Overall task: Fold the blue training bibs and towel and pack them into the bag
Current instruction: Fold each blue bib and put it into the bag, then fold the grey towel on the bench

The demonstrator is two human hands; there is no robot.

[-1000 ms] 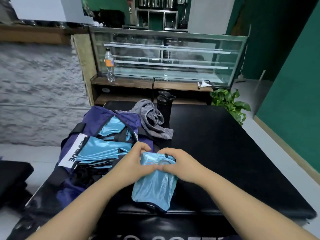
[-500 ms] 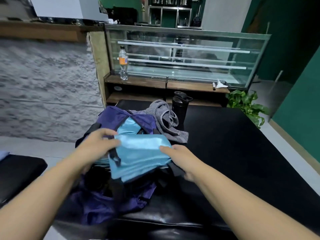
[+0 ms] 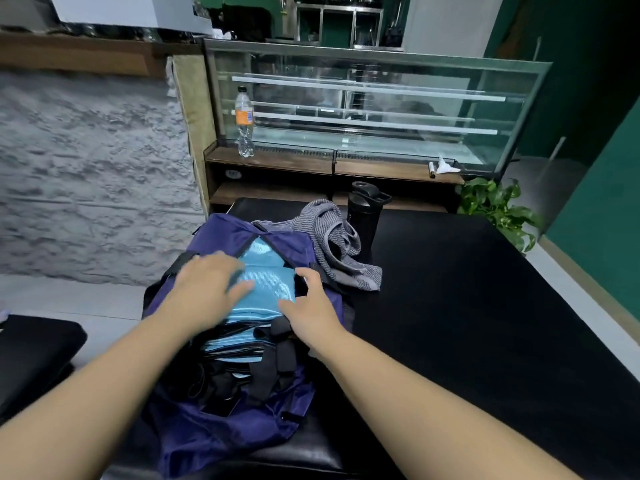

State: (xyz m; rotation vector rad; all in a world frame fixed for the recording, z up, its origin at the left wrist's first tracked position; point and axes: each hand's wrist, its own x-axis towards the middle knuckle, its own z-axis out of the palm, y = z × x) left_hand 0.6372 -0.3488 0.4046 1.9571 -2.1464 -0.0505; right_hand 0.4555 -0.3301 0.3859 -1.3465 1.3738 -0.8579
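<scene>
A person's view down at a black table (image 3: 485, 306), read left to right. At about 7 o'clock from the table's middle sits an open purple duffel bag (image 3: 194, 424), with several folded blue training bibs (image 3: 266, 292) stacked inside its mouth. The left hand (image 3: 207, 289) lies flat, fingers spread, on the top bib. The right hand (image 3: 311, 306), open and well apart from the left, rests at the bag's right rim beside the bib. At 11 o'clock the grey towel (image 3: 339, 251) lies crumpled and unfolded, touching the bag, near a black shaker bottle (image 3: 367, 216). The bibs appear packed; the towel seemingly remains to be folded and packed. Half a second earlier both hands gripped this bib above the bag; now it lies pressed inside.
</scene>
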